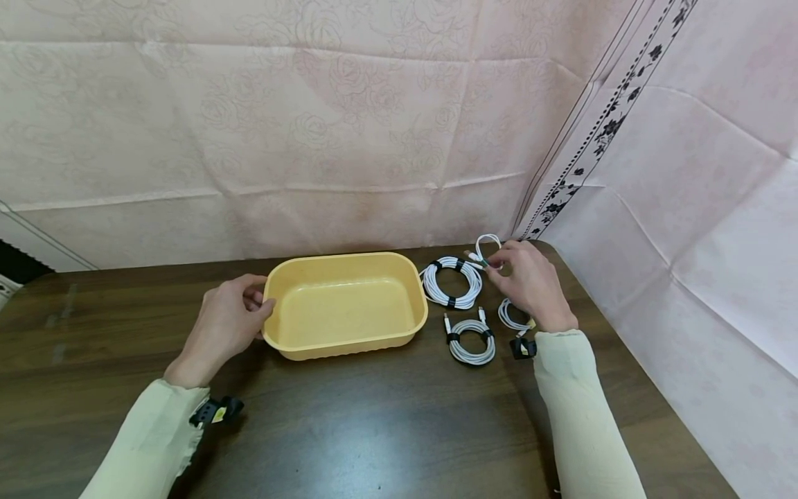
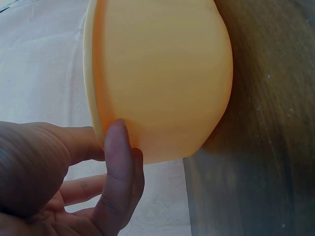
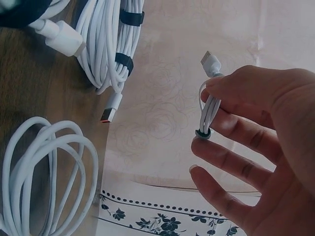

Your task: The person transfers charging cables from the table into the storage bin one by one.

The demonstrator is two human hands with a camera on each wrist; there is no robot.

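My left hand (image 1: pixel 226 322) holds the left end of a yellow plastic basin (image 1: pixel 349 312) by its rim; the left wrist view shows a fingertip (image 2: pixel 117 137) against the outer wall. Toward the table's back right, my right hand (image 1: pixel 530 281) pinches a small white USB cable (image 3: pixel 210 110) between thumb and index finger. Its plug points up past the fingertips, and a dark green tie binds the bundle. Beside that hand lies a large white coiled cable (image 1: pixel 427 277) with black straps. A greyish-white coil (image 1: pixel 472 356) sits nearer, and a smaller white coil (image 1: pixel 506 319) lies by the right wrist.
Everything stands on a dark brown wooden table (image 1: pixel 349 430). A pale floral cloth (image 1: pixel 312 138) hangs along the back edge and down the right side. Black wrist-camera mounts (image 1: pixel 215 412) show at both sleeves.
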